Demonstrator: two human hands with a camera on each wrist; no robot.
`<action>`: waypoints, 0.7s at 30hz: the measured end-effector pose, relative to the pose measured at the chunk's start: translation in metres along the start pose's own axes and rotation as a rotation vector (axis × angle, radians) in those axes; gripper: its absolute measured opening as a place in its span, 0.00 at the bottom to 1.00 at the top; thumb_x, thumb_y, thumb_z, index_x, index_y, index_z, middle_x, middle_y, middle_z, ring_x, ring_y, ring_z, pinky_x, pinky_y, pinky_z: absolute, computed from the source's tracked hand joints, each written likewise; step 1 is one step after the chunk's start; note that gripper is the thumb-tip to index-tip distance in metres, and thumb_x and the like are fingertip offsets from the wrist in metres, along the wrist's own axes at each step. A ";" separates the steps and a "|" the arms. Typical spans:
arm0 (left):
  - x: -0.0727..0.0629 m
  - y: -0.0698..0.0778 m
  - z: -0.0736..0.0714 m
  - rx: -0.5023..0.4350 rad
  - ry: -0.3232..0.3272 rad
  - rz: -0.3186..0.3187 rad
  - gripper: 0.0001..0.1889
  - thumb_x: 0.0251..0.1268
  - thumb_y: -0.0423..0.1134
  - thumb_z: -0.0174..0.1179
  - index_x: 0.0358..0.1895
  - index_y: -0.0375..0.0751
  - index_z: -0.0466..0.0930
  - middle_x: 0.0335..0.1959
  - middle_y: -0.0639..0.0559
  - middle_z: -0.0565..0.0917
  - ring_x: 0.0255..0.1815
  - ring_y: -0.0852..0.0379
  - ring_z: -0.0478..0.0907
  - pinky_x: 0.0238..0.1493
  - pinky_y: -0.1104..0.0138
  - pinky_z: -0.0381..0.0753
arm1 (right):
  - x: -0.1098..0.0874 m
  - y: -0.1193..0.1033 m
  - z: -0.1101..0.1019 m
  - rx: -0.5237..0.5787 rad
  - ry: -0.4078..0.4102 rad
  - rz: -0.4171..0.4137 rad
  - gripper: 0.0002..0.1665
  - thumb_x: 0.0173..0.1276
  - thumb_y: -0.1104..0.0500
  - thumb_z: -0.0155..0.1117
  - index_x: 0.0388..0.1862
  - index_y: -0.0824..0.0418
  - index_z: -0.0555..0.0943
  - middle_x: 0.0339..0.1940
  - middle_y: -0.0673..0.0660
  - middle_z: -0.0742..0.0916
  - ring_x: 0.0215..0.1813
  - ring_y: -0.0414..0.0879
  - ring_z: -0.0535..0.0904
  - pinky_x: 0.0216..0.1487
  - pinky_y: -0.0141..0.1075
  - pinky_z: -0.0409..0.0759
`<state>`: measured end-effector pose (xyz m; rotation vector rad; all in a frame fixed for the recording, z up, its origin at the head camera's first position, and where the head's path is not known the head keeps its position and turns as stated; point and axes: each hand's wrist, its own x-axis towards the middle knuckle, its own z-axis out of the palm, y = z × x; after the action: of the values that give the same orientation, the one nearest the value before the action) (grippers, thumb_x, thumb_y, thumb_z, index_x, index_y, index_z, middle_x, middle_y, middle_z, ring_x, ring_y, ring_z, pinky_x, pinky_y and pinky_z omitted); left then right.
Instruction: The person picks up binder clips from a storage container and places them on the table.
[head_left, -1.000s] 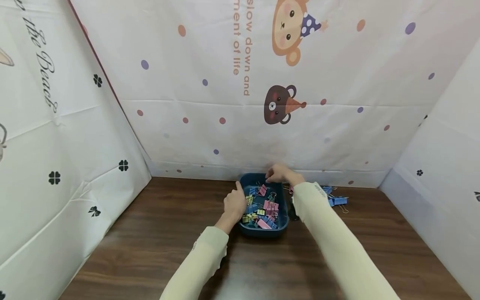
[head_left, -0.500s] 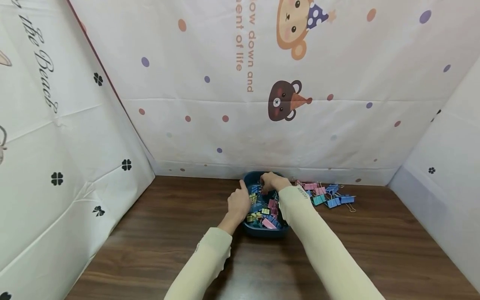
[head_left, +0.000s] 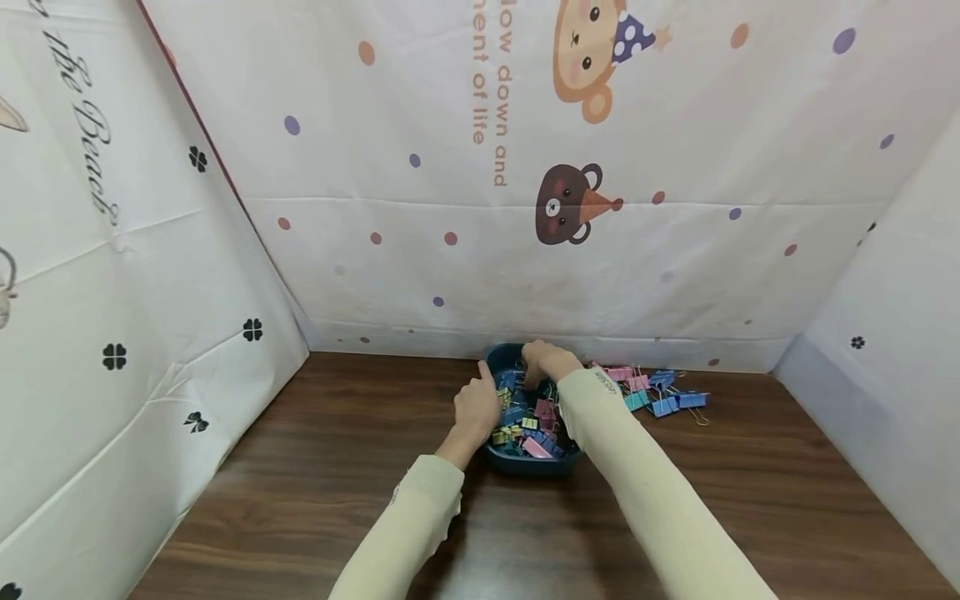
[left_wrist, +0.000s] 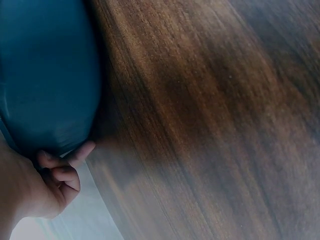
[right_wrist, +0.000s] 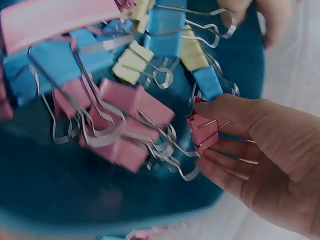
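A dark blue plastic basin (head_left: 531, 467) stands on the table against the back wall, with several pink, blue, yellow and green binder clips (right_wrist: 132, 115) in it. My left hand (head_left: 477, 407) grips its left side, thumb at the rim; in the left wrist view the bent fingers (left_wrist: 65, 176) lie against the basin's outer wall. Reaching into the far part of the basin, my right hand (head_left: 549, 363) pinches a pink binder clip (right_wrist: 204, 131) between thumb and fingers. That clip is hidden by the hand in the head view.
Right of the basin, a loose pile of pink, green and blue binder clips (head_left: 663, 398) lies on the brown wooden table (head_left: 360, 417). Printed white cloth walls (head_left: 375, 283) border the table at the back and on both sides.
My right hand has moved from above the basin's far right rim down into the basin. The clip pile on the right has come into fuller view. My left hand stays at the basin's side.
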<state>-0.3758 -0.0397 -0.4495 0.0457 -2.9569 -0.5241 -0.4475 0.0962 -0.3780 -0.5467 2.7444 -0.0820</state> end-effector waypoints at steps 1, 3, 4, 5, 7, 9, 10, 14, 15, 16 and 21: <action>0.000 0.000 0.000 0.004 -0.001 -0.004 0.37 0.73 0.41 0.61 0.79 0.33 0.57 0.33 0.38 0.87 0.23 0.48 0.82 0.32 0.56 0.86 | -0.003 0.001 -0.004 -0.004 0.002 0.001 0.07 0.67 0.60 0.72 0.41 0.60 0.84 0.40 0.57 0.86 0.36 0.46 0.78 0.39 0.40 0.78; 0.000 0.001 0.000 0.006 0.008 -0.008 0.37 0.72 0.41 0.62 0.79 0.33 0.57 0.31 0.39 0.87 0.22 0.49 0.81 0.31 0.56 0.86 | -0.010 0.002 -0.012 -0.020 0.019 -0.008 0.08 0.66 0.60 0.73 0.42 0.61 0.85 0.42 0.57 0.86 0.37 0.46 0.79 0.40 0.39 0.80; 0.000 0.001 0.000 0.011 0.008 -0.011 0.38 0.72 0.41 0.62 0.79 0.33 0.57 0.30 0.39 0.86 0.21 0.50 0.80 0.30 0.57 0.85 | -0.014 0.002 -0.016 -0.028 0.034 -0.016 0.09 0.65 0.60 0.73 0.42 0.61 0.85 0.41 0.56 0.86 0.38 0.46 0.79 0.41 0.39 0.81; -0.001 0.001 0.000 0.013 0.006 -0.012 0.38 0.72 0.41 0.62 0.79 0.33 0.57 0.27 0.40 0.85 0.20 0.51 0.79 0.28 0.58 0.84 | -0.018 0.003 -0.020 -0.025 0.042 -0.020 0.09 0.64 0.60 0.74 0.41 0.61 0.84 0.40 0.55 0.85 0.37 0.45 0.79 0.41 0.38 0.82; -0.002 0.001 0.000 0.010 0.005 -0.013 0.38 0.72 0.40 0.61 0.79 0.33 0.57 0.23 0.42 0.83 0.17 0.52 0.76 0.25 0.60 0.81 | -0.027 0.006 -0.027 -0.012 0.054 -0.024 0.07 0.64 0.61 0.74 0.34 0.60 0.82 0.33 0.53 0.83 0.33 0.43 0.76 0.37 0.36 0.79; -0.003 0.001 0.000 0.009 -0.003 -0.013 0.38 0.73 0.40 0.61 0.80 0.33 0.56 0.18 0.44 0.79 0.15 0.53 0.74 0.22 0.61 0.78 | -0.037 0.013 -0.034 0.019 0.061 -0.043 0.14 0.63 0.62 0.73 0.23 0.57 0.76 0.23 0.49 0.76 0.26 0.41 0.69 0.31 0.33 0.74; -0.003 0.002 0.000 0.009 -0.008 -0.012 0.38 0.73 0.40 0.61 0.80 0.33 0.55 0.17 0.45 0.78 0.14 0.54 0.72 0.21 0.61 0.77 | -0.043 0.017 -0.038 0.044 0.058 -0.044 0.19 0.64 0.63 0.72 0.19 0.56 0.72 0.19 0.48 0.72 0.23 0.40 0.65 0.28 0.32 0.70; -0.003 0.002 0.000 0.019 0.003 -0.011 0.38 0.73 0.40 0.61 0.79 0.32 0.56 0.16 0.45 0.76 0.14 0.54 0.72 0.23 0.60 0.79 | -0.066 0.038 -0.050 0.103 0.074 -0.062 0.31 0.64 0.68 0.67 0.12 0.52 0.59 0.14 0.46 0.59 0.19 0.40 0.51 0.24 0.32 0.58; -0.003 0.001 0.000 0.020 0.006 -0.013 0.38 0.72 0.41 0.62 0.79 0.32 0.56 0.16 0.45 0.76 0.15 0.54 0.72 0.23 0.60 0.80 | -0.072 0.043 -0.052 0.107 0.083 -0.066 0.31 0.63 0.69 0.66 0.12 0.51 0.59 0.13 0.46 0.59 0.19 0.40 0.51 0.23 0.32 0.57; -0.002 0.001 0.000 0.021 0.008 -0.014 0.38 0.72 0.41 0.62 0.79 0.32 0.56 0.16 0.45 0.76 0.15 0.54 0.73 0.24 0.60 0.81 | -0.078 0.048 -0.053 0.103 0.098 -0.073 0.30 0.62 0.70 0.64 0.11 0.51 0.59 0.14 0.46 0.59 0.19 0.40 0.51 0.23 0.32 0.56; -0.004 0.002 0.000 0.010 0.012 -0.014 0.39 0.72 0.41 0.63 0.79 0.32 0.56 0.14 0.46 0.74 0.15 0.53 0.74 0.25 0.59 0.81 | -0.103 0.075 -0.041 0.019 0.203 -0.132 0.24 0.59 0.71 0.64 0.13 0.53 0.65 0.14 0.46 0.64 0.19 0.38 0.54 0.24 0.30 0.57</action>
<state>-0.3718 -0.0378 -0.4497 0.0704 -2.9499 -0.5094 -0.3995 0.2041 -0.3160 -0.7521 2.8965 -0.2058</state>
